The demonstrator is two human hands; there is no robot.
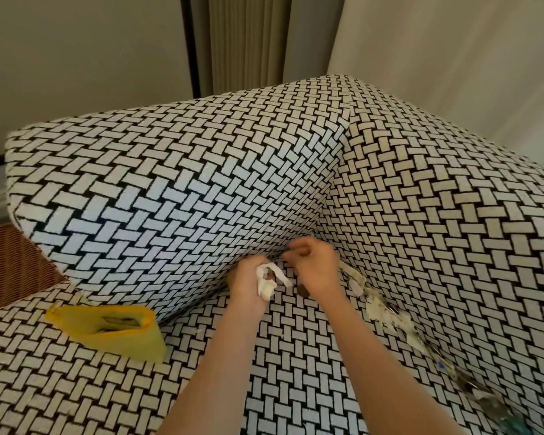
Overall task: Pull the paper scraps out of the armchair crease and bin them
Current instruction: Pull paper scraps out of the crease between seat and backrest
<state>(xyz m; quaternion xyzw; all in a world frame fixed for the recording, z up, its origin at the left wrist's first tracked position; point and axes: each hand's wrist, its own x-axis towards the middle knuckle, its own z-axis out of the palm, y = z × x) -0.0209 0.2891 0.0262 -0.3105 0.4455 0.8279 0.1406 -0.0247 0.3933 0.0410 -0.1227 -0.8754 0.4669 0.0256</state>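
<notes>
Reaching into the corner of the armchair point(201, 183), you had both hands close together, almost touching, at the crease point(278, 253). Your left hand point(247, 285) gripped a crumpled wad of white paper scraps point(266, 284), fingers curled round it, just above the seat. Your right hand point(316, 268), just beside it, had its fingers curled in toward the crease; whether they pinched anything could not be told. To the right of your right hand, more torn scraps point(380, 306) lay wedged along the fold between the seat and the side panel, trailing back toward you past your right forearm. Well to the left of your left hand, a yellow pouch point(120, 332) lay on the patterned upholstery with its mouth open. Further left again, beyond the chair's edge, stood a brown wicker piece point(10, 265).
</notes>
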